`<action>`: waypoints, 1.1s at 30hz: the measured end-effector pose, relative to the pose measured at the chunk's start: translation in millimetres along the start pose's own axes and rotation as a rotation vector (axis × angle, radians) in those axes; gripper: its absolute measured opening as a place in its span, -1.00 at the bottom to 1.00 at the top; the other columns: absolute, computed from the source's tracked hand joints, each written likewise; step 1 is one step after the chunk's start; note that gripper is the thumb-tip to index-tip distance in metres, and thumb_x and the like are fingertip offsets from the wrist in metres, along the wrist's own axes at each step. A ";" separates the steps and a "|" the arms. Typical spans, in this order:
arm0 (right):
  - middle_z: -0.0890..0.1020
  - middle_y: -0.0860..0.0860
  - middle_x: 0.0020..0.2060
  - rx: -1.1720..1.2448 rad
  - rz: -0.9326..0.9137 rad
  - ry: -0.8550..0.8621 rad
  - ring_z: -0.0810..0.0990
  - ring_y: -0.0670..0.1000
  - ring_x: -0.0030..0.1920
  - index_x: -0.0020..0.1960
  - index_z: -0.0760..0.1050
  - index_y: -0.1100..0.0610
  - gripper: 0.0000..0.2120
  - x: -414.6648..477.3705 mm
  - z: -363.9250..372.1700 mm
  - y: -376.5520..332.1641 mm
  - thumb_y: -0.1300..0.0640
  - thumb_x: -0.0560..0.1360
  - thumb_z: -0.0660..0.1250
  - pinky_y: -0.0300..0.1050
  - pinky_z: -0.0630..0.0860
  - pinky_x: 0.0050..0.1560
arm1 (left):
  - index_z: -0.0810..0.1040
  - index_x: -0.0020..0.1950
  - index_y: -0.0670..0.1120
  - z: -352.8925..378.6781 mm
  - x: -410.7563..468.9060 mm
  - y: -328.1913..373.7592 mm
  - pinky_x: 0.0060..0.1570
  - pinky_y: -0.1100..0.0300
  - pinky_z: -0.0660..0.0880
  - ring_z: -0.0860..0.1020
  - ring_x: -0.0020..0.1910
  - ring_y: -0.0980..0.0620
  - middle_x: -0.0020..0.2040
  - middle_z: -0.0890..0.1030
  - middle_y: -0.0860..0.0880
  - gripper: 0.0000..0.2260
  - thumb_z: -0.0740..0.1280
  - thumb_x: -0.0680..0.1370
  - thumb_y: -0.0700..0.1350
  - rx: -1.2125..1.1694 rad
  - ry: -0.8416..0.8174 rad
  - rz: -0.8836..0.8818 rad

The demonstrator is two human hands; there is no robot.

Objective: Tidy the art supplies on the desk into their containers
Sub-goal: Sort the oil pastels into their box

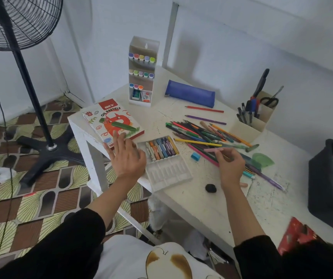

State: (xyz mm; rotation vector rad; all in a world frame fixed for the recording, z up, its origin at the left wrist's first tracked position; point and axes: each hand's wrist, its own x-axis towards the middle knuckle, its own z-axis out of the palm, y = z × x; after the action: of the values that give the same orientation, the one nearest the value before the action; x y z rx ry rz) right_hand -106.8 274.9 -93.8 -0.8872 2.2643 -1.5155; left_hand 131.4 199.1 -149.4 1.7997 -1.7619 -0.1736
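Note:
A white plastic pastel tray (168,174) lies near the desk's front edge, its far half filled with several oil pastels (161,148). My left hand (127,158) hovers open just left of the tray, fingers spread. My right hand (229,163) pinches a pink pastel stick (213,150) above a heap of coloured pencils (201,131). The oil pastels box lid (112,121) lies at the desk's left corner. A blue pencil pouch (189,93) lies at the back.
A marker rack (142,75) stands at the back. A beige pen holder (252,117) with pens and scissors sits right. A blue sharpener (195,156), black eraser (210,187) and green ruler pieces (262,160) lie around. A black box (330,184) sits far right; a fan (20,23) stands left.

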 end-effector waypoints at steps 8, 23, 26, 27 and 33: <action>0.66 0.04 -0.24 0.229 -0.007 -0.235 0.67 -0.03 -0.28 0.01 0.47 0.14 -0.95 -10.5 19.6 -24.4 0.24 0.56 0.25 -0.24 0.60 -0.27 | 0.47 0.01 -0.07 -4.9 13.6 14.8 0.22 -0.03 -0.61 -0.19 0.54 -0.03 0.49 0.21 -0.08 -0.82 0.14 0.57 -0.02 0.130 -0.167 0.151; 0.58 -0.03 -0.17 -0.288 -0.246 -0.721 0.51 -0.13 -0.27 -0.09 0.51 0.05 -0.94 -26.8 113.2 -62.9 0.17 0.46 0.37 -0.23 0.47 -0.22 | 0.50 0.30 0.07 -3.5 16.7 5.2 0.34 -0.09 -0.50 -0.11 0.54 -0.04 0.49 0.26 -0.04 -0.53 -0.02 0.50 0.06 0.123 -0.196 0.272; 0.49 0.02 0.00 -0.403 -0.315 -0.677 0.53 -0.04 -0.17 0.00 0.50 0.01 -0.88 -29.2 118.4 -60.5 0.15 0.48 0.35 -0.10 0.51 -0.08 | 0.50 0.29 0.07 -4.1 16.1 5.5 0.33 -0.07 -0.53 -0.09 0.54 -0.04 0.48 0.27 -0.03 -0.44 -0.13 0.47 0.09 0.115 -0.195 0.280; 0.46 0.02 0.04 -0.430 -0.326 -0.676 0.52 -0.01 -0.14 0.06 0.49 0.02 -0.82 -30.4 118.6 -60.5 0.16 0.48 0.34 -0.08 0.49 -0.06 | 0.50 0.30 0.06 -4.7 15.9 5.4 0.33 -0.07 -0.53 -0.09 0.54 -0.04 0.48 0.27 -0.03 -0.41 -0.15 0.45 0.10 0.112 -0.195 0.286; 0.44 0.02 0.08 -0.517 -0.415 -0.638 0.45 0.04 0.07 0.14 0.57 -0.08 -0.70 -39.1 114.3 -54.0 0.08 0.42 0.44 -0.07 0.50 -0.01 | 0.55 0.27 0.02 -3.3 16.2 3.0 0.35 -0.03 -0.52 -0.02 0.54 -0.04 0.45 0.34 -0.03 -0.44 -0.11 0.47 0.08 0.045 -0.177 0.283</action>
State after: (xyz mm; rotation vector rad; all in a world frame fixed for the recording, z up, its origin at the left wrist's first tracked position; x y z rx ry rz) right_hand 2.9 201.1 -96.3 -1.7693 2.0542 -0.5852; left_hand 132.2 185.1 -140.2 1.5832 -2.1389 -0.1829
